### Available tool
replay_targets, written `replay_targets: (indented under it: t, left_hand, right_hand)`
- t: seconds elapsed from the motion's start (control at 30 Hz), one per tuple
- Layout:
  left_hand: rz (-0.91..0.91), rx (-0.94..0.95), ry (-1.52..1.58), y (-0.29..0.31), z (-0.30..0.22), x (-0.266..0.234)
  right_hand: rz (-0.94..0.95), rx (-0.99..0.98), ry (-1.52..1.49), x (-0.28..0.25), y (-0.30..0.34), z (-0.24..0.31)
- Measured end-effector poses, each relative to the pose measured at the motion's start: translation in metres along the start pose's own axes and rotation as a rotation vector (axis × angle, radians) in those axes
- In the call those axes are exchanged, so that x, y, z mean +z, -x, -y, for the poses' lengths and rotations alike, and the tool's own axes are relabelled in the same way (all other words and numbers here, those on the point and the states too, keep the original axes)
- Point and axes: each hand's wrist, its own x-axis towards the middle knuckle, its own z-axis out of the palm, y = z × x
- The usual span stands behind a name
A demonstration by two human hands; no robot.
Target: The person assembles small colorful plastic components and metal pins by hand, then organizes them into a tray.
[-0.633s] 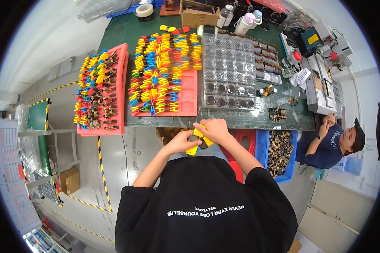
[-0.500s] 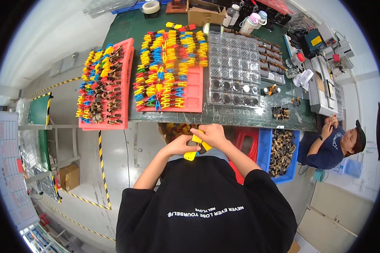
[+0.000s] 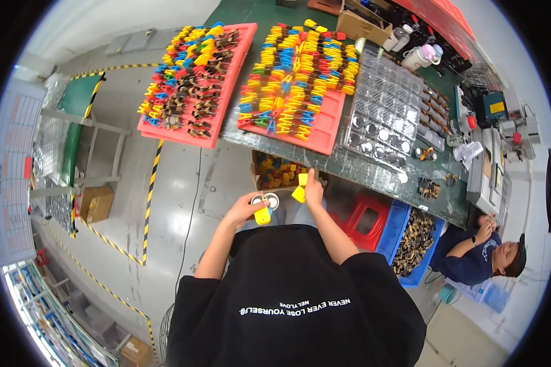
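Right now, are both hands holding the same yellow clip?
No, the left hand holds one yellow clip, and the right hand holds another yellow clip.

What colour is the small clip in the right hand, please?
Yellow; the clip in the right hand shows best in the head view.
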Motion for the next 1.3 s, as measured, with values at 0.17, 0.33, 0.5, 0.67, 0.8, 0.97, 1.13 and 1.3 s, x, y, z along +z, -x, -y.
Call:
replay_targets:
  t: [0.17, 0.33, 0.5, 0.67, 0.8, 0.97, 1.13, 1.3]
  left_hand:
    - [-0.122, 0.05, 0.265, 0.001, 0.002, 0.019]
    - [-0.271, 0.2, 0.3, -0.016, 0.022, 0.025]
    - [-0.247, 0.415, 0.269, -0.028, 0.025, 0.052]
    - [-0.242, 0.425, 0.233, -0.032, 0.026, 0.065]
    - [-0.439, 0.45, -0.142, -0.042, 0.021, 0.066]
    - [-0.614, 0.656, -0.308, -0.042, 0.015, 0.076]
    - [-0.775, 0.765, -0.088, -0.049, 0.025, 0.078]
    - [-0.725, 0.703, -0.1, -0.052, 0.029, 0.074]
  right_hand:
    - [-0.231, -0.355, 0.255, 0.042, -0.019, -0.022]
    - [0.574, 0.351, -0.409, 0.019, 0.051, 0.026]
    - [0.542, 0.491, -0.584, 0.009, 0.066, 0.035]
    - [0.19, 0.258, -0.378, -0.006, 0.062, 0.051]
    - [0.119, 0.083, -0.232, -0.01, 0.068, 0.056]
    - [0.034, -0.196, -0.056, 0.003, 0.055, 0.039]
    - [0.043, -0.282, -0.132, 0.005, 0.067, 0.045]
    - [0.007, -0.28, -0.057, 0.0, 0.07, 0.051]
